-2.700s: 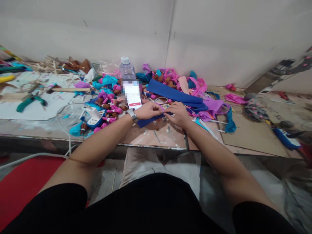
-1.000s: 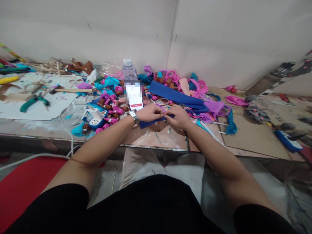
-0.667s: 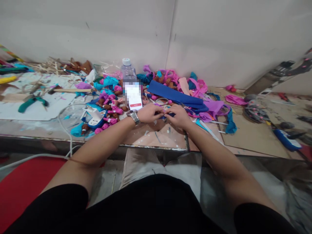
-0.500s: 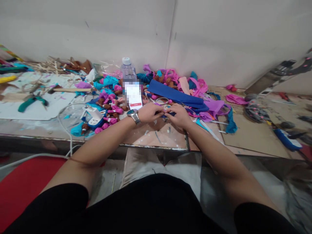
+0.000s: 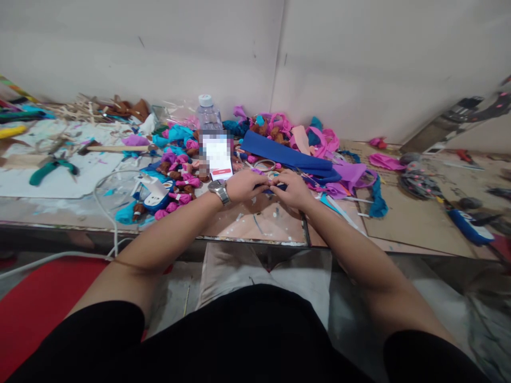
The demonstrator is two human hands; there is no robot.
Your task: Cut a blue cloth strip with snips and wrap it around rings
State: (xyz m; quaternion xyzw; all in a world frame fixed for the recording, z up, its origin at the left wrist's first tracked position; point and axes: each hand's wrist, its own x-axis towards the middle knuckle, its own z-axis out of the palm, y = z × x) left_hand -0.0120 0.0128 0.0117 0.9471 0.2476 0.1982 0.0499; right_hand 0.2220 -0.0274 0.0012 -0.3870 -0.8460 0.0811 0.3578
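Across the counter (image 5: 255,226): big litter of pink, teal and purple fabric scraps (image 5: 179,159) against the wall. Long blue fabric strip (image 5: 285,155) lies behind centre, toward the right. Phone (image 5: 217,157) sits left of it, water bottle (image 5: 207,111) behind the phone. Left hand (image 5: 244,184) and right hand (image 5: 294,190) meet at counter centre, fingertips together; each grip pinches a small dark blue fabric piece (image 5: 276,187) between them, low over the counter. Wristwatch (image 5: 219,190) on left wrist.
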